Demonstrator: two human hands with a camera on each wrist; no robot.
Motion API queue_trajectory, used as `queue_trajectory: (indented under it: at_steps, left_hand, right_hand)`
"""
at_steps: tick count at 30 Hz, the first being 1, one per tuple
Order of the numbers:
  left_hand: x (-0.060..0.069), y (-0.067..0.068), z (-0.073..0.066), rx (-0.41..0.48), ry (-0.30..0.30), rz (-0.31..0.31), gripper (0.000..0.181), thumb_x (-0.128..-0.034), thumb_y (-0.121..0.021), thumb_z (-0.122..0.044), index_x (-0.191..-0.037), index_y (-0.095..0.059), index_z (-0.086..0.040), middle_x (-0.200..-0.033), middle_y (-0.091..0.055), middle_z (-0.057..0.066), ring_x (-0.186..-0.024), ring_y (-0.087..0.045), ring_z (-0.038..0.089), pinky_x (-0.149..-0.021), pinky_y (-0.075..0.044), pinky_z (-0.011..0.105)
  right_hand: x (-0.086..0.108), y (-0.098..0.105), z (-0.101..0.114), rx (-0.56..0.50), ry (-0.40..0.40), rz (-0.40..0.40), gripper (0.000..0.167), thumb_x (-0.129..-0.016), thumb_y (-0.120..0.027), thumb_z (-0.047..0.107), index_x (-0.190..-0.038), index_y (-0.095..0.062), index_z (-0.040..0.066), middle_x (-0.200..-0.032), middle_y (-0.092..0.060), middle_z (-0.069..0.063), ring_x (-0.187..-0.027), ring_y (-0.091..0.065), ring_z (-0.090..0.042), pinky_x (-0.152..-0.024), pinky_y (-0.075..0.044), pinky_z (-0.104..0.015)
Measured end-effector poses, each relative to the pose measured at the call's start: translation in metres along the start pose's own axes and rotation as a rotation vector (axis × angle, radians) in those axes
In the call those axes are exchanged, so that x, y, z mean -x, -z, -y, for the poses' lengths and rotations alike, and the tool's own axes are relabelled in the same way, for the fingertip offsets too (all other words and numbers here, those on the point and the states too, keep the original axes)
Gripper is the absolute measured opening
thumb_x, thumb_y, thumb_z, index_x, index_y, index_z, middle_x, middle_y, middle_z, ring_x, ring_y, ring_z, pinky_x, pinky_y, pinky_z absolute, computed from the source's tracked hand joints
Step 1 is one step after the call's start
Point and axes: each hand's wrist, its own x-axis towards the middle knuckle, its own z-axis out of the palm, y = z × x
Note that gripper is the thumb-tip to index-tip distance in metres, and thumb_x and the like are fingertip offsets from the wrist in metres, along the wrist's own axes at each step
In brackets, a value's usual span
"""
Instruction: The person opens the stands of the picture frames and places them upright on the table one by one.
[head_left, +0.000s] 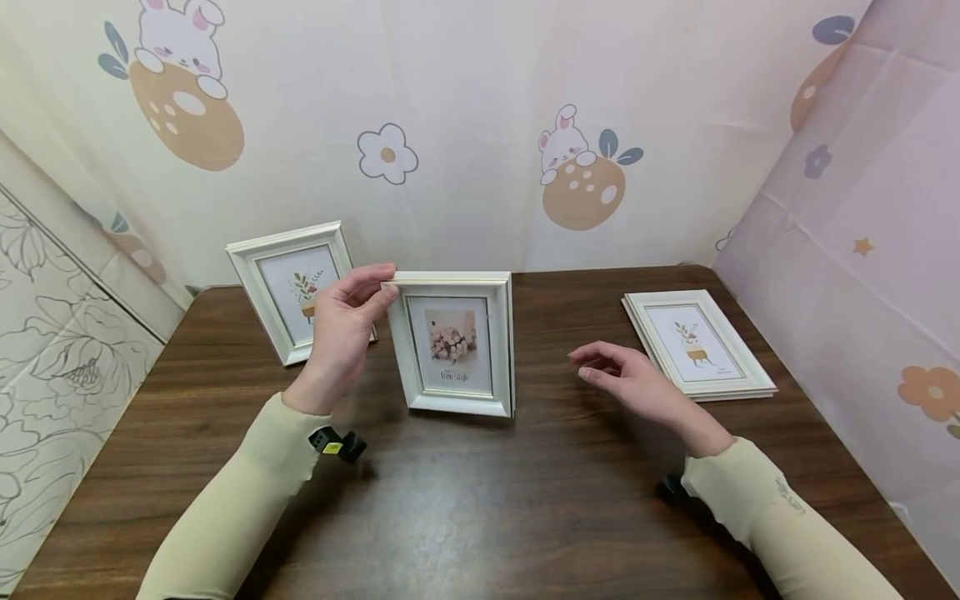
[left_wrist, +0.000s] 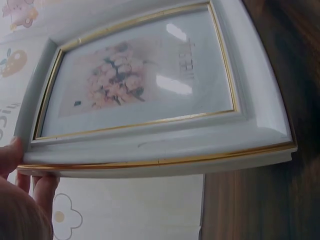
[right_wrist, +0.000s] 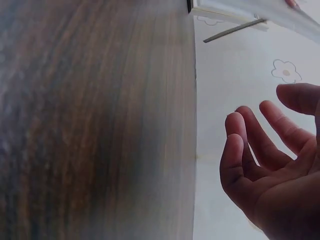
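Note:
My left hand (head_left: 341,329) pinches the upper left corner of a white picture frame (head_left: 498,350) that stands upright near the table's middle, showing a flower picture with "free style" lettering. In the left wrist view the fingers (left_wrist: 45,192) hold the edge of this frame (left_wrist: 265,105), which has gold trim. My right hand (head_left: 637,383) is over the table right of the frame, holding nothing; in the right wrist view this hand (right_wrist: 280,170) has its fingers loosely bent and apart.
Another white frame (head_left: 258,304) with a plant picture stands at the back left, partly behind my left hand. At the right, white frames (head_left: 705,387) lie stacked on the brown table (head_left: 450,517). A patterned curtain (head_left: 465,100) hangs behind the table.

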Motion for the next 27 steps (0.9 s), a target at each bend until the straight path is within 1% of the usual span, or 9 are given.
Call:
queue_trajectory:
  at_steps: [2, 4, 6, 10, 14, 17, 20, 24, 27]
  left_hand:
    - [-0.002, 0.000, 0.001, -0.021, -0.004, -0.015, 0.024, -0.0891, -0.074, -0.004, -0.113, -0.072, -0.004, -0.123, -0.065, 0.015, -0.090, -0.063, 0.011, -0.067, -0.050, 0.021]
    - [-0.004, 0.001, 0.001, -0.040, -0.012, -0.023, 0.026, -0.0892, -0.075, -0.005, -0.115, -0.071, -0.002, -0.121, -0.066, 0.012, -0.088, -0.062, 0.011, -0.066, -0.050, 0.021]
    - [-0.007, 0.001, 0.002, -0.052, -0.018, -0.031, 0.026, -0.0890, -0.075, -0.005, -0.115, -0.071, -0.001, -0.120, -0.066, 0.013, -0.087, -0.061, 0.011, -0.067, -0.050, 0.021]
    - [-0.010, 0.000, 0.003, -0.060, -0.026, -0.041, 0.027, -0.0886, -0.075, -0.005, -0.115, -0.070, 0.001, -0.119, -0.066, 0.014, -0.087, -0.061, 0.011, -0.067, -0.050, 0.021]
    - [-0.015, 0.000, 0.004, -0.056, -0.031, -0.046, 0.028, -0.0887, -0.075, -0.004, -0.116, -0.069, 0.002, -0.117, -0.067, 0.013, -0.086, -0.061, 0.012, -0.068, -0.049, 0.022]
    - [-0.020, -0.001, 0.004, -0.061, -0.034, -0.050, 0.026, -0.0887, -0.075, -0.005, -0.114, -0.071, -0.002, -0.116, -0.068, 0.008, -0.091, -0.062, 0.014, -0.073, -0.050, 0.024]
    - [-0.025, -0.002, 0.004, -0.061, -0.031, -0.057, 0.023, -0.0882, -0.076, -0.004, -0.111, -0.073, -0.006, -0.118, -0.069, 0.009, -0.099, -0.064, 0.016, -0.079, -0.052, 0.024]
    - [-0.033, -0.005, 0.006, -0.054, -0.026, -0.072, 0.023, -0.0874, -0.076, -0.001, -0.110, -0.073, -0.005, -0.117, -0.069, 0.011, -0.102, -0.065, 0.017, -0.083, -0.052, 0.025]
    - [-0.039, -0.006, 0.008, -0.050, -0.026, -0.078, 0.024, -0.0871, -0.076, -0.001, -0.111, -0.072, -0.002, -0.114, -0.070, 0.009, -0.102, -0.065, 0.017, -0.084, -0.052, 0.025]
  right_hand:
    - [0.002, -0.001, 0.002, 0.009, 0.005, 0.020, 0.029, -0.101, -0.061, 0.022, -0.125, -0.063, 0.008, -0.120, -0.066, -0.011, -0.096, -0.061, -0.023, -0.078, -0.053, -0.030]
    - [0.004, -0.002, 0.004, 0.028, 0.019, 0.037, 0.029, -0.101, -0.062, 0.024, -0.125, -0.064, 0.009, -0.120, -0.067, -0.008, -0.097, -0.062, -0.021, -0.079, -0.053, -0.031]
    - [0.007, -0.003, 0.006, 0.058, 0.035, 0.053, 0.028, -0.101, -0.062, 0.026, -0.124, -0.065, 0.010, -0.117, -0.068, -0.004, -0.097, -0.062, -0.018, -0.081, -0.053, -0.033]
    - [0.011, -0.006, 0.010, 0.111, 0.081, 0.084, 0.025, -0.100, -0.063, 0.026, -0.121, -0.066, 0.012, -0.112, -0.068, 0.000, -0.096, -0.061, -0.014, -0.083, -0.051, -0.034]
    - [0.015, -0.009, 0.012, 0.117, 0.116, 0.125, 0.024, -0.099, -0.064, 0.025, -0.119, -0.067, 0.011, -0.109, -0.069, 0.000, -0.095, -0.061, -0.013, -0.083, -0.052, -0.033]
    - [0.016, -0.010, 0.012, 0.110, 0.139, 0.157, 0.024, -0.100, -0.064, 0.024, -0.119, -0.067, 0.011, -0.109, -0.069, -0.001, -0.096, -0.061, -0.013, -0.083, -0.052, -0.032]
    - [0.017, -0.011, 0.011, 0.108, 0.157, 0.185, 0.024, -0.100, -0.062, 0.025, -0.120, -0.067, 0.011, -0.108, -0.069, -0.001, -0.097, -0.061, -0.013, -0.082, -0.052, -0.032]
    - [0.017, -0.011, 0.010, 0.115, 0.169, 0.206, 0.025, -0.101, -0.061, 0.026, -0.120, -0.067, 0.012, -0.108, -0.069, 0.000, -0.097, -0.061, -0.012, -0.081, -0.052, -0.031]
    - [0.017, -0.012, 0.010, 0.117, 0.173, 0.210, 0.024, -0.101, -0.061, 0.025, -0.121, -0.067, 0.012, -0.108, -0.069, 0.000, -0.097, -0.061, -0.012, -0.080, -0.052, -0.031]
